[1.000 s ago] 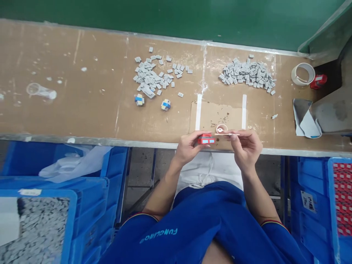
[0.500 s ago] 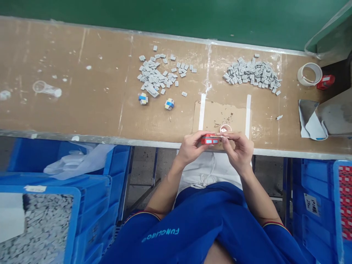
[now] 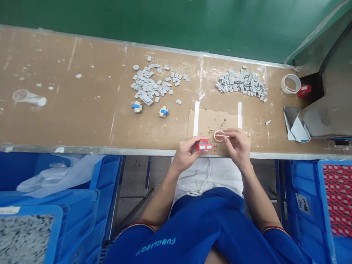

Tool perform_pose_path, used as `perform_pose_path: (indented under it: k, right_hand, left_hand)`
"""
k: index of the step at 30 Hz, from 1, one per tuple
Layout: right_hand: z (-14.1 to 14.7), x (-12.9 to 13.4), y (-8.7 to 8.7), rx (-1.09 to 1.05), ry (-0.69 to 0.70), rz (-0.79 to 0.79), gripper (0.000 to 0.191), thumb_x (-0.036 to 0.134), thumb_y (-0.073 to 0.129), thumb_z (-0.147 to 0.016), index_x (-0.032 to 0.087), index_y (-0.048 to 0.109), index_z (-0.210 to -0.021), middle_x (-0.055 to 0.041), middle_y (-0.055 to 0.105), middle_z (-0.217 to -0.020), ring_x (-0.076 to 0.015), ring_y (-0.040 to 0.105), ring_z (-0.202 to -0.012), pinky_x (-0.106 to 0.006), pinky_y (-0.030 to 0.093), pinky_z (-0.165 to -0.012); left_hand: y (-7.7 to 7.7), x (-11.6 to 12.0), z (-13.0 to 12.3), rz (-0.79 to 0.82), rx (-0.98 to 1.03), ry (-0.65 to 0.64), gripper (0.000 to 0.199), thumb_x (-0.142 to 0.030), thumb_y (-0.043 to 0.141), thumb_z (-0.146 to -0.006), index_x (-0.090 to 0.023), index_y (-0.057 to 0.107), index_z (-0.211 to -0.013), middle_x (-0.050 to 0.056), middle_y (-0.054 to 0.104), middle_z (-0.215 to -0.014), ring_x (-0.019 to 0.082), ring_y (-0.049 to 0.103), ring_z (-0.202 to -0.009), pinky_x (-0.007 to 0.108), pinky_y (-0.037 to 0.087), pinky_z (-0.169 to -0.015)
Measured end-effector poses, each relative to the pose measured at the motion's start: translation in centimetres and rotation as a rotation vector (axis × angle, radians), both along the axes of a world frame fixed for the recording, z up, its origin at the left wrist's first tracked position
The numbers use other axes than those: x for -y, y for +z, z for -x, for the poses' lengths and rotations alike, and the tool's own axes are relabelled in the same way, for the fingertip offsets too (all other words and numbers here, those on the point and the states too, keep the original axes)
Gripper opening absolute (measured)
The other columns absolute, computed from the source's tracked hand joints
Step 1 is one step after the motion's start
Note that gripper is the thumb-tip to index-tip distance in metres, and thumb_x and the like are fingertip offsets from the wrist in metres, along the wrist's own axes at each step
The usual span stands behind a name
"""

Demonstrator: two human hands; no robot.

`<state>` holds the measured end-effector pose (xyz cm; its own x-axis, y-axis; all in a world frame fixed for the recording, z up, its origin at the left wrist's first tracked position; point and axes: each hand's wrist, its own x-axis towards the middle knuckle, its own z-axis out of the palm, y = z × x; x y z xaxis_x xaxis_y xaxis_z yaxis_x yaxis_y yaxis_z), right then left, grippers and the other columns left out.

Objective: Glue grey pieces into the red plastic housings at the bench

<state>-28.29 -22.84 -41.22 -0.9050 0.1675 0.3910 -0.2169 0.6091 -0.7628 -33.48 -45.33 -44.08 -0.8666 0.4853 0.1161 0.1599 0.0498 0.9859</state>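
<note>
My left hand (image 3: 187, 153) is closed round the side of a small red toy vehicle (image 3: 204, 145) with pale window panels, held at the table's front edge. Between the fingertips of my right hand (image 3: 238, 145) is a thin pale stick (image 3: 223, 135), perhaps a cotton swab. Its tip lies over a small round dish (image 3: 218, 136) with a white rim, which stands on a cardboard sheet (image 3: 207, 117) fixed by white tape strips. Dark specks are scattered on the sheet.
Grey pieces form a left pile (image 3: 148, 84) and a right pile (image 3: 243, 82). Two taped bundles (image 3: 164, 112) lie before the left one. A tape roll (image 3: 290, 84) is at right. Blue crates stand below, one with grey pieces (image 3: 24, 234), another with red parts (image 3: 341, 200).
The stick has moved from the red toy vehicle to the small dish. The toy vehicle has separated from the right hand, still in my left. The camera view has shifted slightly.
</note>
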Motion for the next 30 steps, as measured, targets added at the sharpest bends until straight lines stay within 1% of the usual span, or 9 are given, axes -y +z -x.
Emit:
perform_pose_path:
  k: [4, 7, 10, 13, 16, 19, 22, 26, 30]
  right_hand:
    - [1.9, -1.7, 1.4, 0.031, 0.115, -0.068, 0.035, 0.042, 0.064, -0.101, 0.026, 0.066, -0.133, -0.0132, 0.072, -0.129, -0.0275, 0.071, -0.114, -0.043, 0.061, -0.087]
    - [6.7, -4.8, 2.0, -0.006, 0.008, -0.138, 0.024, 0.039, 0.057, -0.104, 0.025, 0.071, -0.116, -0.0101, 0.076, -0.111, -0.0241, 0.072, -0.096, -0.039, 0.059, -0.080]
    - [12.7, -7.4, 1.3, 0.084, -0.062, -0.258, 0.013, 0.029, 0.063, -0.096, 0.022, 0.072, -0.103, -0.0089, 0.074, -0.104, -0.0216, 0.068, -0.081, -0.038, 0.057, -0.078]
    - [17.1, -8.2, 0.0, 0.176, -0.098, -0.397, 0.013, 0.020, 0.069, -0.086, 0.019, 0.072, -0.098, -0.0120, 0.073, -0.107, -0.0253, 0.066, -0.086, -0.044, 0.057, -0.088]
    - [18.5, -7.7, -0.4, 0.213, -0.139, -0.513, 0.011, 0.016, 0.062, -0.088, 0.018, 0.072, -0.089, -0.0141, 0.071, -0.099, -0.0296, 0.065, -0.093, -0.047, 0.054, -0.091]
    - [17.7, -7.3, 0.4, 0.202, -0.130, -0.525, 0.018, 0.016, 0.057, -0.090, 0.018, 0.074, -0.083, -0.0131, 0.070, -0.091, -0.0287, 0.066, -0.088, -0.046, 0.054, -0.089]
    - [14.7, -6.8, 2.0, 0.143, -0.124, -0.357, 0.014, 0.016, 0.062, -0.086, 0.018, 0.076, -0.083, -0.0080, 0.072, -0.085, -0.0236, 0.067, -0.079, -0.042, 0.055, -0.083]
    - [8.0, -4.3, 5.1, 0.143, -0.078, -0.008, 0.011, 0.027, 0.068, -0.091, 0.020, 0.075, -0.088, -0.0025, 0.073, -0.078, -0.0179, 0.068, -0.070, -0.033, 0.056, -0.067]
    - [1.3, 0.2, 7.5, 0.172, 0.092, 0.142, 0.010, 0.029, 0.071, -0.096, 0.022, 0.075, -0.091, -0.0031, 0.074, -0.084, -0.0162, 0.070, -0.073, -0.029, 0.060, -0.065]
  left_hand:
    - [-0.1, 0.1, 0.0, 0.008, 0.002, -0.010, 0.035, -0.036, 0.077, -0.093, -0.019, 0.075, -0.124, 0.011, 0.083, -0.118, 0.021, 0.079, -0.098, 0.029, 0.061, -0.084]
    - [-0.1, 0.1, 0.0, 0.012, -0.023, -0.008, 0.035, -0.036, 0.078, -0.092, -0.019, 0.075, -0.123, 0.011, 0.083, -0.114, 0.021, 0.079, -0.095, 0.028, 0.061, -0.082]
    - [-0.1, 0.0, 0.0, 0.004, -0.049, 0.001, 0.034, -0.037, 0.078, -0.092, -0.020, 0.075, -0.122, 0.010, 0.083, -0.112, 0.021, 0.079, -0.093, 0.029, 0.061, -0.082]
    - [0.1, -0.1, 0.0, -0.015, -0.053, 0.009, 0.033, -0.038, 0.077, -0.093, -0.020, 0.075, -0.121, 0.011, 0.083, -0.111, 0.022, 0.080, -0.093, 0.030, 0.062, -0.082]
    - [0.2, 0.0, -0.1, -0.027, -0.063, 0.006, 0.033, -0.039, 0.077, -0.094, -0.019, 0.076, -0.120, 0.011, 0.084, -0.109, 0.022, 0.080, -0.092, 0.030, 0.062, -0.082]
    - [0.0, 0.0, -0.1, -0.052, -0.066, 0.000, 0.034, -0.040, 0.077, -0.094, -0.019, 0.076, -0.122, 0.012, 0.083, -0.112, 0.023, 0.080, -0.098, 0.033, 0.062, -0.088]
    - [-0.2, 0.1, 0.0, -0.114, -0.059, 0.002, 0.040, -0.038, 0.077, -0.094, -0.020, 0.074, -0.130, 0.013, 0.082, -0.118, 0.024, 0.078, -0.107, 0.037, 0.061, -0.097]
    - [-0.1, 0.1, 0.2, -0.227, -0.027, -0.041, 0.045, -0.038, 0.073, -0.097, -0.023, 0.071, -0.139, 0.012, 0.080, -0.114, 0.023, 0.077, -0.102, 0.036, 0.061, -0.093]
    - [0.4, 0.0, -0.2, -0.287, 0.036, -0.073, 0.049, -0.041, 0.077, -0.095, -0.027, 0.070, -0.141, 0.011, 0.077, -0.118, 0.025, 0.077, -0.107, 0.038, 0.063, -0.092]
